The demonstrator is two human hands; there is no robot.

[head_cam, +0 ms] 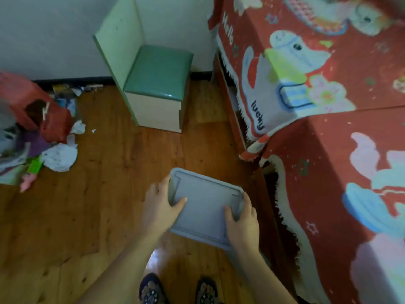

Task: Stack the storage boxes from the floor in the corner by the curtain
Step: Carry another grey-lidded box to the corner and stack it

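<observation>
To the right of both hands stands a bed draped in a red cartoon-print blanket (328, 150), its fringed edge hanging close beside the right hand. Beneath everything runs the wooden floor (98, 216). Ahead of the hands, against the white wall, stands a pale cabinet with a green padded seat (157, 73), well apart from them. Far off to the left of the left hand lies a heap of clutter (37, 139): a red bag, crumpled white paper and small toys.

Between the two hands is a grey storage box (206, 207), seen from above with its lid on, held up over the floor and slightly turned. The left hand (160, 207) is a grip grasping the box's left short end, thumb lying on the lid and fingers wrapped down round the edge. The right hand (241, 224) is a grip grasping the near right corner, thumb on the lid, fingers curled round the rim. Below the box, near the bottom edge, two patterned slippers (153, 290) show on the floor.
</observation>
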